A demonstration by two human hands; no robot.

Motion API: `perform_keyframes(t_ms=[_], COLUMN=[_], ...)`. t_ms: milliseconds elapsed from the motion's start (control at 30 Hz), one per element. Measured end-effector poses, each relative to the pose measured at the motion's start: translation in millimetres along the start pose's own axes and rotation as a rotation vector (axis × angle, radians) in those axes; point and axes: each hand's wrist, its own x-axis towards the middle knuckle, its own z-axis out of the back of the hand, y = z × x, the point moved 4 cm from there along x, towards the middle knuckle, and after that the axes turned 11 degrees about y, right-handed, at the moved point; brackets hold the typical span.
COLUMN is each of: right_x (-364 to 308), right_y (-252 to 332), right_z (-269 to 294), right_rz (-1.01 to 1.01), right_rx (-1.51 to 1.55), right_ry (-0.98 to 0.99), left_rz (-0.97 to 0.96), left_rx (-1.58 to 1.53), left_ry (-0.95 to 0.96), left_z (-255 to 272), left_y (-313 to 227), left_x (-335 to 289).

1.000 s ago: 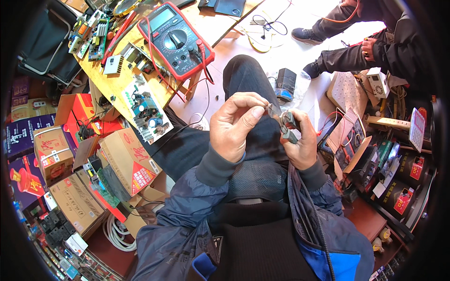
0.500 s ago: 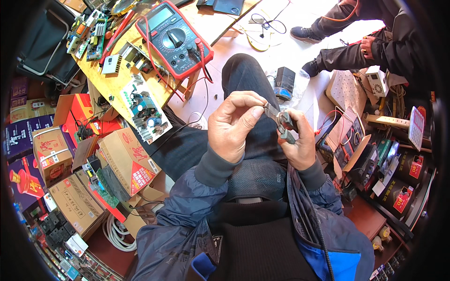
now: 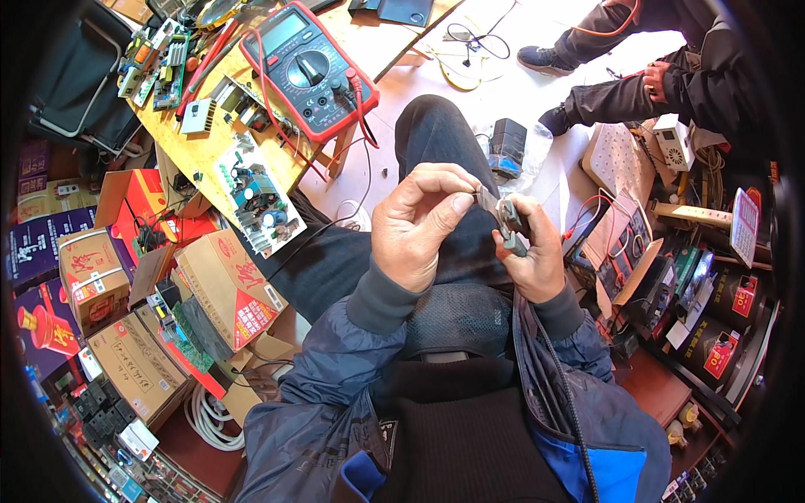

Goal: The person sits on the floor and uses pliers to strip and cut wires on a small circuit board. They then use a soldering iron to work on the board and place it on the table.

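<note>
Head view. Item: pliers [image 3: 508, 220], bare grey metal at the head, grey-green grips at the handles, located just right of centre in the frame, tilted, head toward the upper left. Right hand [image 3: 539, 256]: fingers wrapped about the handles, grasping them. Left hand [image 3: 415, 230]: thumb and forefinger closed in a pinch on a small piece [image 3: 477, 189] beside the pliers' head; its kind is too small to tell. Beneath: dark, matte cloth trousers [image 3: 438, 134]. Upper left: wooden table [image 3: 210, 152], yellowish, straight-edged, bearing a rectangular multimeter [image 3: 295, 71] with red rim, dark face and round dial. At the table's near edge: circuit board [image 3: 259, 201], pale-bordered, studded with cylindrical components. Left: cardboard box [image 3: 228, 289], brown with red print, smooth-sided. Lower left: coiled white cable [image 3: 210, 426]. Upper right: a co-worker's hand [image 3: 656, 82], resting at a dark sleeve.
</note>
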Motion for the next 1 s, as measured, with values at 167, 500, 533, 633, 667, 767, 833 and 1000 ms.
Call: perform_keyframes(t_ms=[167, 500, 533, 633, 667, 767, 833, 1000], right_x=[0.3, -0.5, -0.8, -1.6, -1.7, -2.0, -2.1, -0.1], right_y=[-0.3, -1.4, -1.9, -2.6, -2.6, -3.0, -3.4, -4.9], right_z=[-0.1, -0.5, -0.7, -1.4, -1.5, -1.8, -1.9, -1.5], right_rz=[-0.004, 0.009, 0.006, 0.007, 0.010, 0.018, 0.013, 0.040], right_rx=[0.048, 0.016, 0.020, 0.012, 0.006, 0.031, 0.009, 0.012], right_ry=[0.009, 0.035, 0.024, 0.004, -0.001, -0.018, -0.015, -0.020], left_rz=[-0.009, -0.011, -0.011, -0.012, -0.013, -0.003, -0.003, 0.000], left_rx=[0.019, 0.010, 0.012, 0.015, 0.016, 0.032, 0.026, 0.013], left_ry=[-0.014, -0.001, 0.003, 0.014, 0.018, 0.017, 0.017, -0.004], left_z=[-0.1, -0.6, -0.7, -1.0, -1.2, -1.3, -2.0, -4.6], left_y=[-0.9, -0.3, -0.3, 0.1, 0.2, -0.2, -0.4, -1.9], left_x=[0.0, -0.2, -0.2, -0.4, -0.3, -0.9, -0.6, -1.3])
